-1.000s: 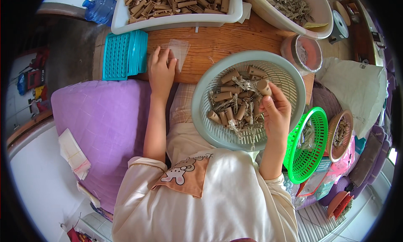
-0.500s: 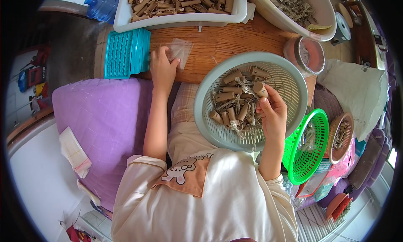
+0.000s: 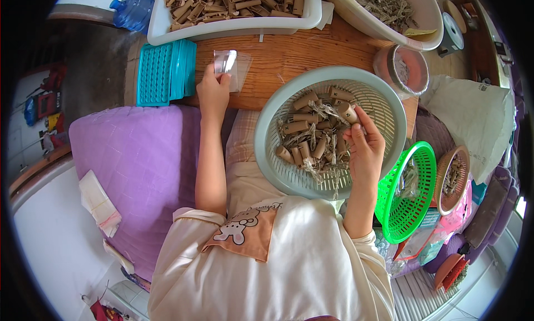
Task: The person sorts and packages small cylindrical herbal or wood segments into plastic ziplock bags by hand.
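My left hand (image 3: 213, 93) pinches a small clear plastic bag (image 3: 225, 60), lifted over other clear bags (image 3: 241, 75) lying on the wooden table. Between the thumb and fingers of my right hand (image 3: 365, 143) is a brown cylinder (image 3: 349, 113), held above the grey-green basket (image 3: 266, 154). Several similar brown cylinders (image 3: 296, 127) lie in that basket, mixed with pale, stringy dried bundles (image 3: 312, 164). What these bundles are I cannot tell.
Stacked teal trays (image 3: 167, 70) stand left of the bags. A white tub (image 3: 245, 24) of brown tube pieces and a cream basin (image 3: 356, 20) of dried bundles line the table's far side. A pink container (image 3: 384, 65) and a green basket (image 3: 389, 210) sit at right.
My left hand has closed on a clear bag and raised it off the others. My right hand has shifted slightly right and down, still holding the brown cylinder, which is now tilted.
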Motion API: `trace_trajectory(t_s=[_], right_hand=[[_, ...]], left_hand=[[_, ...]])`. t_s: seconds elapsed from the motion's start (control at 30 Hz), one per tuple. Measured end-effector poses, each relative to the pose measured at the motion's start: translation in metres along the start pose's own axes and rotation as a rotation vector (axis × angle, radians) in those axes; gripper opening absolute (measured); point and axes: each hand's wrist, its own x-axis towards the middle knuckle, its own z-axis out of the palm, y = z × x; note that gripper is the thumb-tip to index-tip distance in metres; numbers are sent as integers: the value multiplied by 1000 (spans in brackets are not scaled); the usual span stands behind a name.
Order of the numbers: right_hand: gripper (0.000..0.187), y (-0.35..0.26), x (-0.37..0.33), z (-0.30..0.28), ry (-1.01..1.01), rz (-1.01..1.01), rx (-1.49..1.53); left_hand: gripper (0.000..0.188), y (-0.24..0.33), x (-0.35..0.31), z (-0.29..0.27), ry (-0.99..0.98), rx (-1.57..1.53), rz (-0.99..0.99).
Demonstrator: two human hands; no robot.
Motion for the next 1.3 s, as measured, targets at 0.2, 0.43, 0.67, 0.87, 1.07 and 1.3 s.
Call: trace_trajectory(t_s=[0.2, 0.43, 0.67, 0.87, 1.07, 1.3], right_hand=[[28, -8, 0, 4, -17, -59, 10], [23, -41, -18, 39, -41, -294, 38], [25, -55, -24, 52, -84, -600, -157], [24, -56, -22, 46, 17, -790, -452], [23, -57, -26, 42, -100, -530, -366], [20, -54, -26, 39, -132, -351, -186]], left_hand=[[25, 21, 3, -14, -118, -67, -166], [34, 88, -23, -59, -175, -349, -167], [42, 135, -56, -80, -382, -562, -35], [45, 140, -62, -76, -462, -617, 23], [45, 142, -61, -71, -529, -625, -2], [46, 142, -67, -64, -532, -626, 8]])
